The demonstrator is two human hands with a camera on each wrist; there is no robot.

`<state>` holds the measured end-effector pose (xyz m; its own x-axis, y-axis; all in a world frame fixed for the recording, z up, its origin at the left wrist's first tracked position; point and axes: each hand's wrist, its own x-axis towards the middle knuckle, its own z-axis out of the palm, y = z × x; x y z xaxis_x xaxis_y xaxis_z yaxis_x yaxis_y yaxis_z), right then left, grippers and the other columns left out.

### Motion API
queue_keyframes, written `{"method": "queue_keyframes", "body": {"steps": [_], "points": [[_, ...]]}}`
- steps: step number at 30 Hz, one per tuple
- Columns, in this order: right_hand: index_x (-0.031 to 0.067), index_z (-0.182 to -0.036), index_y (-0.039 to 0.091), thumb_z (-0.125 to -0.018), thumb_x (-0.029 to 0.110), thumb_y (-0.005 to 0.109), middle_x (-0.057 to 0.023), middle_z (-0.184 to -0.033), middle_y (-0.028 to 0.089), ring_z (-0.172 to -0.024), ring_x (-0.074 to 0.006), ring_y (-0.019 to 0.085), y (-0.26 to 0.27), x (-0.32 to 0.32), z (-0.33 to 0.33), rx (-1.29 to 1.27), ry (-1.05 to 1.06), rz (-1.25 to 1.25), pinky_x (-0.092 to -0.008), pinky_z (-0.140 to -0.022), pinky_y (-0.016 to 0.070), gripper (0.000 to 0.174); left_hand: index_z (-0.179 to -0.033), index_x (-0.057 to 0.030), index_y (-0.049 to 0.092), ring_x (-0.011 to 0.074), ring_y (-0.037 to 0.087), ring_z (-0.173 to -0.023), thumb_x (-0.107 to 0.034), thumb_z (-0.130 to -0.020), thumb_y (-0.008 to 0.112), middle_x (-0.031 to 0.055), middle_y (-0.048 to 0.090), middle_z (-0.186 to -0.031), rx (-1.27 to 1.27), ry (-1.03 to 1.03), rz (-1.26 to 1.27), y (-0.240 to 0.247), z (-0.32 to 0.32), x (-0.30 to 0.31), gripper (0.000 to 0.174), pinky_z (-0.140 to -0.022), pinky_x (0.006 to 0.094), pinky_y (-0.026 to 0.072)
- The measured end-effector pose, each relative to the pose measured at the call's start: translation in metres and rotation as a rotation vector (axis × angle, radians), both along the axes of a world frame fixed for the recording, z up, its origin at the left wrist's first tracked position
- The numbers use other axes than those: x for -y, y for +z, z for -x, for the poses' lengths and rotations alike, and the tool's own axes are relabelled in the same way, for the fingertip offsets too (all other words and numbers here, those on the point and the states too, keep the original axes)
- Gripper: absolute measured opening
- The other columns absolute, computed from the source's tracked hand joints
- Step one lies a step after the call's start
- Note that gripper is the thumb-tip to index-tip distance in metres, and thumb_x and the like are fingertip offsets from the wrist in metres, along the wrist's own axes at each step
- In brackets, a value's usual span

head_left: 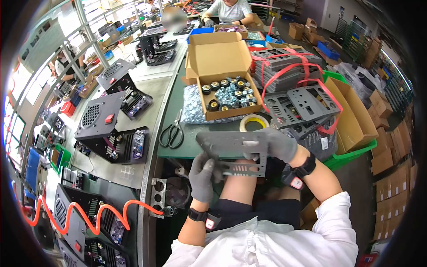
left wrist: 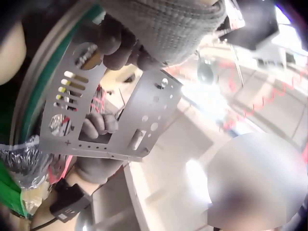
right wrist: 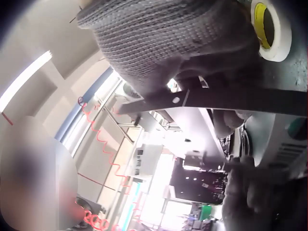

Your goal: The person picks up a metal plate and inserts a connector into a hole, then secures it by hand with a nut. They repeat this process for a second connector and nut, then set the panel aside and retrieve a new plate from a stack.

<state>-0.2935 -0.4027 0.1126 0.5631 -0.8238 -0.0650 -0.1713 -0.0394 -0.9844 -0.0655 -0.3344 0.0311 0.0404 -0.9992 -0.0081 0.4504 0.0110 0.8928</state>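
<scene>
A bent grey sheet-metal panel (head_left: 222,141) with slots and holes is held over the lap, just off the front edge of the green bench. My gloved left hand (head_left: 202,178) grips its left, lower side. At its right end, my gloved right hand (head_left: 282,145) holds the panel. In the left wrist view, the panel (left wrist: 144,103) shows a row of slots and a large cutout, with the right hand's fingertips (left wrist: 98,124) showing through that cutout. The right wrist view shows the panel's narrow flange (right wrist: 216,101) beneath the right glove (right wrist: 173,43).
Scissors (head_left: 172,133), a tape roll (head_left: 254,122) and an open carton (head_left: 229,110) of round black feet lie on the bench. Strapped grey panels (head_left: 284,66) are stacked at right. Black chassis units (head_left: 100,115) line the left conveyor. An orange coiled hose (head_left: 93,218) hangs at left.
</scene>
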Motion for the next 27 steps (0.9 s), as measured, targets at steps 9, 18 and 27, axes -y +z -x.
{"method": "queue_keyframes", "body": {"steps": [9, 18, 27], "points": [[0.0157, -0.128, 0.059, -0.084, 0.035, 0.06, -0.0162, -0.121, 0.062, -0.112, -0.0344, 0.059, -0.011, 0.134, -0.092, -0.891, -0.283, 0.643, -0.0423, -0.098, 0.046, 0.048, -0.114, 0.0042, 0.062, 0.0095, 0.056, -0.056, -0.014, -0.095, 0.055, 0.0078, 0.067, -0.076, 0.224, 0.247, -0.332, -0.061, -0.031, 0.003, 0.027, -0.052, 0.0248, 0.0455], [0.0139, -0.125, 0.062, -0.076, 0.024, 0.067, -0.0145, -0.126, 0.062, -0.116, -0.0308, 0.06, -0.007, 0.184, -0.12, -1.399, 0.013, 0.447, -0.0417, -0.095, 0.0502, 0.051, -0.12, 0.0059, 0.058, 0.0085, 0.057, -0.061, -0.018, -0.095, 0.053, 0.0062, 0.063, -0.075, 0.383, 0.274, -0.23, -0.039, -0.04, 0.019, 0.035, -0.056, 0.0252, 0.0443], [0.0215, -0.125, 0.062, -0.074, 0.02, 0.069, -0.0145, -0.123, 0.063, -0.113, -0.0327, 0.06, 0.004, 0.165, -0.101, -1.238, -0.073, 0.532, -0.0414, -0.095, 0.0488, 0.051, -0.147, 0.0073, 0.014, 0.0225, 0.052, -0.116, -0.004, -0.087, 0.06, 0.0187, 0.048, -0.131, -0.164, 0.239, -0.107, -0.032, -0.031, -0.012, 0.076, -0.101, 0.0337, 0.0409]]}}
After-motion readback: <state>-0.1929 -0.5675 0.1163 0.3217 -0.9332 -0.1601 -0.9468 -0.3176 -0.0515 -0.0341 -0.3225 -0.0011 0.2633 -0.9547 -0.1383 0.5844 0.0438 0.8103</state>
